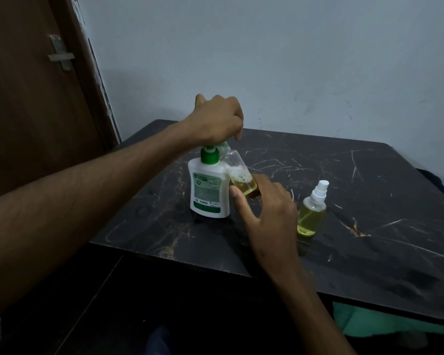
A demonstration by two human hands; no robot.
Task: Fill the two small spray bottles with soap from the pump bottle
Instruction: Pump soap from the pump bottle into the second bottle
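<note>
A white pump bottle (208,190) with a green collar stands on the dark marble-patterned table (369,201). My left hand (215,121) is curled over its pump head and presses down on it. My right hand (264,213) holds an uncapped small clear bottle (240,175) tilted, its mouth at the pump's nozzle; yellow soap and foam fill its lower part. A second small spray bottle (311,213) with its white sprayer on stands upright to the right, holding yellow soap.
A brown door (31,98) with a metal latch is at the left, and a pale wall (292,60) rises behind the table. The table's front edge runs across the middle of the view, with green cloth (369,321) below it.
</note>
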